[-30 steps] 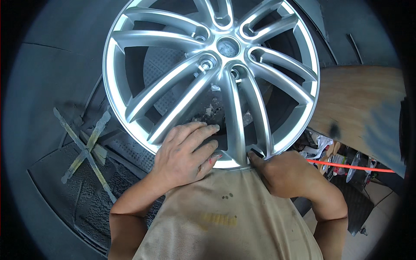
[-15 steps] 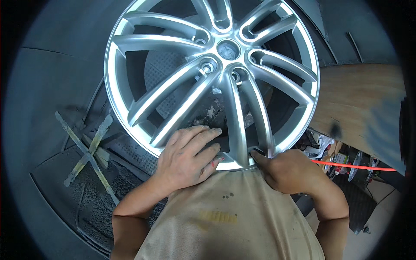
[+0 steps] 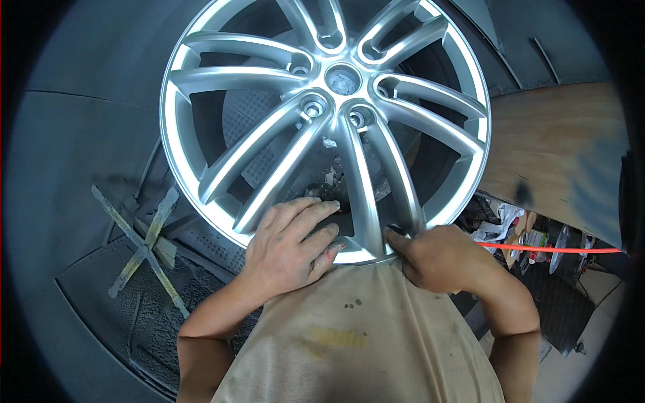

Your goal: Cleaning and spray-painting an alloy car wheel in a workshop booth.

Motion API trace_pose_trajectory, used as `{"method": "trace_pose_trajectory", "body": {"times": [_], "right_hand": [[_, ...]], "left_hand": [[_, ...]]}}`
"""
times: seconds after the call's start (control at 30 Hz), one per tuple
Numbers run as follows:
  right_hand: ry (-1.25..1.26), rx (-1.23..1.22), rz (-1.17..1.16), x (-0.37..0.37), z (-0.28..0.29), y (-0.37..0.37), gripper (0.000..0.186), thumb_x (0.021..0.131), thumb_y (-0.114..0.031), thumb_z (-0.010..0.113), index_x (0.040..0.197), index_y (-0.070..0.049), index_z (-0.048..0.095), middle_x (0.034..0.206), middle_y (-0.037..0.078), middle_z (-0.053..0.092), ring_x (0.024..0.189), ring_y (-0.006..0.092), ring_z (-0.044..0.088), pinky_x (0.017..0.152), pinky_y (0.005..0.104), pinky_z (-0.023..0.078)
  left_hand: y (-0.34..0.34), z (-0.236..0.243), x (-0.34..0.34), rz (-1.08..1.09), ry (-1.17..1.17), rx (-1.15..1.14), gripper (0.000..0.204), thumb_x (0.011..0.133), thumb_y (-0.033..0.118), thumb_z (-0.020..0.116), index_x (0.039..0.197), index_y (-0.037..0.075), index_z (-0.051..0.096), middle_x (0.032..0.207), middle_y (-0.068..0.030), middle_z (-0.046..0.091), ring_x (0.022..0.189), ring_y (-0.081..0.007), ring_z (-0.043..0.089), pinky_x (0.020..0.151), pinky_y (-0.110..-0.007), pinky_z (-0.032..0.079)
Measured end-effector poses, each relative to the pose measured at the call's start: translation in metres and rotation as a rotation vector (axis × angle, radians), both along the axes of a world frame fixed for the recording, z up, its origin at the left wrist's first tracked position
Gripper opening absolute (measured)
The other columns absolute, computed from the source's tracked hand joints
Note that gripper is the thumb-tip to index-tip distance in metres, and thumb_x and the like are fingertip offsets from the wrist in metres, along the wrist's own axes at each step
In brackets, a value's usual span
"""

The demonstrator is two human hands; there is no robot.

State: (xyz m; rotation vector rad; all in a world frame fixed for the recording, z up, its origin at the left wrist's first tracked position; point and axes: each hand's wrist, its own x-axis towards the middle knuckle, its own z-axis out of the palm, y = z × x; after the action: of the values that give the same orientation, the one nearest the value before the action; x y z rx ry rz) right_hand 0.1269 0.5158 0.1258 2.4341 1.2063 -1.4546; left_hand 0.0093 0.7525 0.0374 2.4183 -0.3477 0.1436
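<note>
A round, patterned grey plate point(image 3: 250, 111) shows beneath the silver wheel point(image 3: 341, 103); the wheel's actual contact with it is hidden. Pale scraps point(image 3: 329, 176) lie on a dark, dirty patch point(image 3: 312, 183) below the wheel.

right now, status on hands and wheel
Left hand on near rim of silver wheel. Right hand at outer ends of two spokes. Red cord right of the right hand.

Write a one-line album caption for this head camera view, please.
Left hand and right hand touch the near rim of a silver, multi-spoked wheel.
</note>
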Motion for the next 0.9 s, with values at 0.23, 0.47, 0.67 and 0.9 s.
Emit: {"method": "trace_pose_trajectory", "body": {"times": [0.23, 0.47, 0.67, 0.9], "right_hand": [[0.039, 0.083, -0.015, 0.007, -0.013, -0.002, 0.054, 0.087, -0.019, 0.059, 0.137, 0.002, 0.057, 0.082, 0.025, 0.070, 0.074, 0.0422, 0.070, 0.070, 0.0524, 0.055], [-0.020, 0.012, -0.018, 0.008, -0.007, -0.005, 0.058, 0.086, -0.020, 0.058, 0.140, 0.002, 0.055, 0.082, 0.025, 0.070, 0.075, 0.0421, 0.070, 0.071, 0.0522, 0.055], [0.045, -0.031, -0.065, 0.015, 0.003, -0.006, 0.060, 0.087, -0.021, 0.057, 0.142, 0.001, 0.054, 0.081, 0.025, 0.069, 0.077, 0.0432, 0.070, 0.074, 0.0533, 0.055], [0.062, -0.060, -0.055, 0.007, 0.017, -0.007, 0.062, 0.082, -0.017, 0.060, 0.142, -0.001, 0.055, 0.076, 0.026, 0.066, 0.073, 0.0424, 0.068, 0.071, 0.0505, 0.053]], "left_hand": [[-0.002, -0.001, 0.000, 0.015, 0.006, 0.002, 0.023, 0.081, 0.026, 0.078, 0.095, 0.008, 0.076, 0.130, -0.0069, 0.065, 0.121, -0.0274, 0.058, 0.095, -0.039, 0.047], [-0.005, 0.000, 0.004, 0.076, -0.059, -0.030, 0.024, 0.076, 0.023, 0.080, 0.092, 0.006, 0.075, 0.124, -0.0091, 0.068, 0.114, -0.0298, 0.063, 0.093, -0.041, 0.049], [-0.002, -0.002, 0.002, 0.068, -0.087, -0.030, 0.024, 0.078, 0.025, 0.080, 0.093, 0.006, 0.075, 0.124, -0.0092, 0.068, 0.115, -0.0295, 0.062, 0.093, -0.041, 0.049], [-0.004, -0.003, 0.000, 0.070, -0.051, -0.031, 0.025, 0.077, 0.025, 0.080, 0.093, 0.006, 0.075, 0.124, -0.0091, 0.068, 0.115, -0.0295, 0.062, 0.092, -0.041, 0.050]]}}
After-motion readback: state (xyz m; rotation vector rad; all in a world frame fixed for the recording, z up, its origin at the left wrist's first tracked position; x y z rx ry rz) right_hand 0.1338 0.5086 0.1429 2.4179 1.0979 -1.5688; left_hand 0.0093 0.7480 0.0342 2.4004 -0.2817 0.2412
